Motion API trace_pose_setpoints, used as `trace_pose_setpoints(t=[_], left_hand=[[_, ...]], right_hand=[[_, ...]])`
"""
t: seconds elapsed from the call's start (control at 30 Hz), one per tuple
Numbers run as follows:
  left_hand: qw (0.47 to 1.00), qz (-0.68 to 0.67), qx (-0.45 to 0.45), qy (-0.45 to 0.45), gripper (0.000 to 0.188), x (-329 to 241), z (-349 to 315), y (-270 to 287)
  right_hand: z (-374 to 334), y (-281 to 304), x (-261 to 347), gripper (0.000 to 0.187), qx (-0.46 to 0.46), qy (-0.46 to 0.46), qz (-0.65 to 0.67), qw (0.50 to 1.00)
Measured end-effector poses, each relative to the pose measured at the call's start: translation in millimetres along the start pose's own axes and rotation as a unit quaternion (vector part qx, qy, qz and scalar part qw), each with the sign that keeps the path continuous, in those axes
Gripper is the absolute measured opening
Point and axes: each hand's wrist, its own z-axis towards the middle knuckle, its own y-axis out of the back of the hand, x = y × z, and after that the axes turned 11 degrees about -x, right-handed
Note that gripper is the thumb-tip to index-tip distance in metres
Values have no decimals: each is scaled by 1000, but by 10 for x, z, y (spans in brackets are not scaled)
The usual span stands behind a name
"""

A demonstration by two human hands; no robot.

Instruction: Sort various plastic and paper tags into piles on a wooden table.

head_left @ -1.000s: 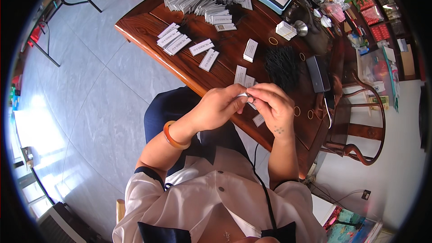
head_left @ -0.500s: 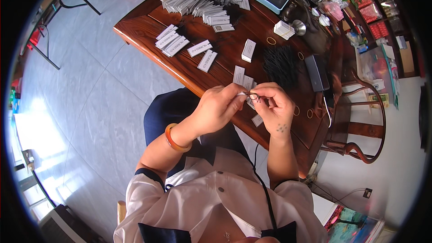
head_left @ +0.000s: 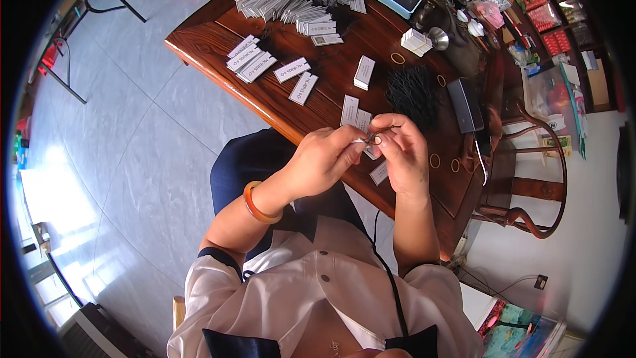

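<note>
White tag (head_left: pixel 358 140): held over the near edge of the wooden table (head_left: pixel 318 109), pinched in the left hand (head_left: pixel 324 156)
Tag weight: very light, judging by the small, thin card look
Tag stiffness: probably firm yet springy, likely to crease at a corner if squeezed hard
Tag surface: perhaps a little slick, so best pinched flat across both faces or along the long edges, leaving the corded end free
Dark cord (head_left: pixel 369 140): running from the tag's right end toward the right hand (head_left: pixel 405 159); thin, probably limp, easy to tangle, best taken close to the loop
Left-hand grip: thumb and forefinger closed on the tag, covering most of it
Right-hand grip: thumb low, forefinger arched above, narrow spacing, apparently holding the cord; exact contact too small to be sure of
Tag look: only a white sliver showing between fingertips
Loose tags (head_left: pixel 350 111): just beyond the hands, pale slim rectangles with dark print, lying flat and overlapping
Small tag stack (head_left: pixel 363 73): farther off, neatly squared
Black cord bundle (head_left: pixel 411 96): right of the stack, loosely spread, soft-looking
Corded tag heap (head_left: pixel 291 6): far left, fanned out, with dark strings mixed in
Rubber bands (head_left: pixel 434 160): right of the right hand, thin, tan, ring-shaped
</note>
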Motion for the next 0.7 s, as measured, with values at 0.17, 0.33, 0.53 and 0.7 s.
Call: trace_pose_setpoints(t=[0.17,0.33,0.53,0.7], left_hand=[[1000,5,-17,9,8,-2,5,-1],[1000,25,-2,-4,9,13,5,32],[998,38,-5,55,12,-3,-10,19],[998,36,-26,49,14,-12,4,2]], right_hand=[[6,-1,22,28,36,38,-68,996],[-3,-72,11,17,3,16,-15,1000],[-24,-97,-12,15,-43,174,-245,953],[8,-130,78,11,-25,276,-323,905]])
